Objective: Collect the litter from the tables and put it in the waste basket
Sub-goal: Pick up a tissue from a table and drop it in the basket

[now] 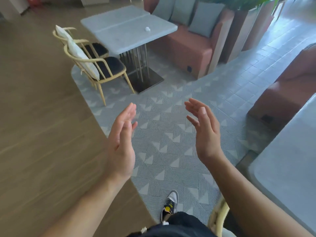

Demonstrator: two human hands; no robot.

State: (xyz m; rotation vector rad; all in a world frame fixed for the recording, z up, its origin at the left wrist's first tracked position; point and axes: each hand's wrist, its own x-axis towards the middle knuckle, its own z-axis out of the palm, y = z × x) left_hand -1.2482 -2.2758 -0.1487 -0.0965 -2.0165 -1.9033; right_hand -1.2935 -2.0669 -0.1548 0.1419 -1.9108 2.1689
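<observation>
Nearest to me, my shoe (171, 205) stands on the patterned floor (164, 151), and part of a pale yellow chair frame (219, 218) shows just to its right. The corner of a grey tabletop (287, 168) fills the right edge. My left hand (120, 142) and right hand (204, 132) are raised side by side over the patterned floor, apart, palms turned toward each other. The fingers of both are loosely straight and spread, and neither has hold of anything. To the left lies the wooden floor (42, 125). Farther on, two chairs (102, 69) with dark seats and white back pads stand at the left side of a long grey table (126, 31). The litter, a small white scrap of paper (147, 29), lies on that table near its right edge, well away from both hands. Beyond it a pink bench (191, 48) carries grey cushions (205, 17)
</observation>
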